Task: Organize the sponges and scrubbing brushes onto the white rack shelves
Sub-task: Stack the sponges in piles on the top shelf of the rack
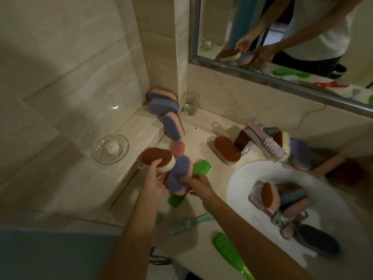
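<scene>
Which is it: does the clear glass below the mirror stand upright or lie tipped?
Upright: the glass stands on its base on the counter, rim facing up.

Upper-left tiles are glossy, marble-look; the counter is polished stone. The tumbler and dish are clear glass. The brown sponge has a rough scouring face, the purple sponge ribbed foam. The bottom green brush is translucent plastic.

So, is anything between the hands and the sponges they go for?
Nothing visible. The left hand already holds the brown sponge, and the right hand grips the purple sponge, both above a green brush. The rack is not in view, so the way to it cannot be judged.
</scene>
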`<state>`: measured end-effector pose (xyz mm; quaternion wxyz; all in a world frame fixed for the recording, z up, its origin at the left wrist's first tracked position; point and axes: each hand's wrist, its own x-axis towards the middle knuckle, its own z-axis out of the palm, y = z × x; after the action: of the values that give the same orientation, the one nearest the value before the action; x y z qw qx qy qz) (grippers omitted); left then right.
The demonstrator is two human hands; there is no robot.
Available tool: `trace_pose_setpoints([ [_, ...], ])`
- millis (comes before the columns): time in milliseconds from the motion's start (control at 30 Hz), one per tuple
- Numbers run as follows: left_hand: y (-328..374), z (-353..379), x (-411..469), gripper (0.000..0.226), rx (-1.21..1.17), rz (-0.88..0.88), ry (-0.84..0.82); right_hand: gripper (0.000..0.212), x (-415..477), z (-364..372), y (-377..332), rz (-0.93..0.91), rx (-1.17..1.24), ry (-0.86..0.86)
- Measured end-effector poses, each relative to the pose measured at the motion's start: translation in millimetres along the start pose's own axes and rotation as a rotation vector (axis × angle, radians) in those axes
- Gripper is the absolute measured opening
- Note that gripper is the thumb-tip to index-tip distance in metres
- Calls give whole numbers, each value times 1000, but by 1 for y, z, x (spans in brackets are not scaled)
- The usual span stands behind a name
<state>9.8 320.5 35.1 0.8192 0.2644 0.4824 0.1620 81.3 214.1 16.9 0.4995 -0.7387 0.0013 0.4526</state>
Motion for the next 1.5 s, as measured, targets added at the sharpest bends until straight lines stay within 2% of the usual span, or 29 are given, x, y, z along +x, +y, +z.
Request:
trace_pose_setpoints([
  [100, -2, 23, -17, 27, -58, -1, -99, 19, -22, -27, -23, -97, 110, -14],
  [233, -7, 75, -40, 32, -68, 1, -194, 20, -56, -76, -52, -246, 305, -37],
  [300, -15, 106, -55, 26, -66, 29, -266, 7, -73, -105, -62, -307, 333, 8],
  [400, -26, 150, -79, 25, -8, 81, -392, 20, -95, -143, -73, -392, 371, 86],
  [500, -43, 200, -116, 24, 77, 55, -478, 25, -124, -195, -77, -486, 426, 170],
  [633, -75, 257, -164, 20, 121, 47, -578, 22, -170, -271, -78, -654, 435, 251],
  [767, -111, 308, -210, 19, 154, 51, -670, 24, -219, -352, -71, -794, 335, 376],
  [900, -150, 361, -254, 15, 201, 63, -746, 27, -263, -442, -59, -846, 244, 441],
  [1100, -200, 422, -302, 44, 264, 43, -829, 34, -312, -555, -54, -890, -74, 618],
  [1300, -223, 455, -313, 65, 358, -51, -838, 54, -310, -603, -46, -838, -677, 728],
  [1400, -230, 462, -312, 71, 369, -56, -827, 50, -300, -606, -42, -831, -831, 696],
  [1500, -233, 466, -307, 74, 364, -62, -812, 52, -291, -604, -42, -874, -885, 675],
])
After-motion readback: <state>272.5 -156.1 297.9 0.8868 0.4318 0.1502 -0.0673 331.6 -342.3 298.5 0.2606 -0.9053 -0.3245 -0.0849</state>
